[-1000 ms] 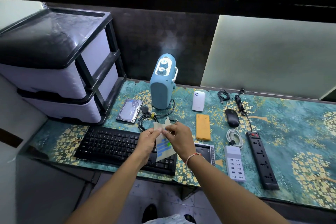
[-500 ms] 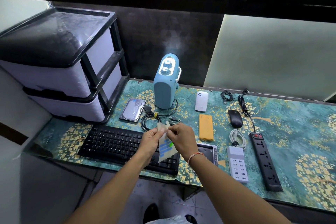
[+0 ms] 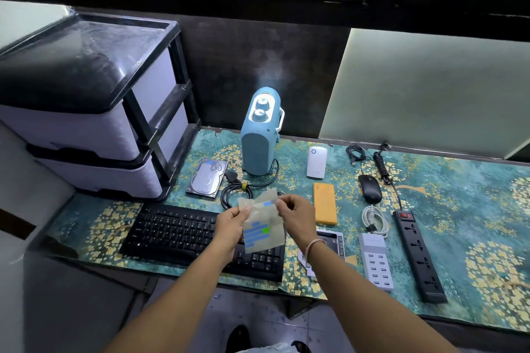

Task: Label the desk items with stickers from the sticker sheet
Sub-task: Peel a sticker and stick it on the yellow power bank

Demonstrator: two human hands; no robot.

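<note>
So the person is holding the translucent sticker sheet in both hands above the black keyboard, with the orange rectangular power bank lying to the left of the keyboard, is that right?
Not quite: the head view shows the orange rectangular power bank lying to the right of the black keyboard, not the left. The rest holds: the left hand and right hand hold the translucent sticker sheet above the keyboard.

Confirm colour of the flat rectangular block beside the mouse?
Orange-yellow: the flat rectangular block left of the black mouse, head view.

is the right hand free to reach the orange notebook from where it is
Probably yes. The right hand hovers just left of the orange notebook with nothing between them, but it is pinching a blue sticker at the sticker sheet.
</note>
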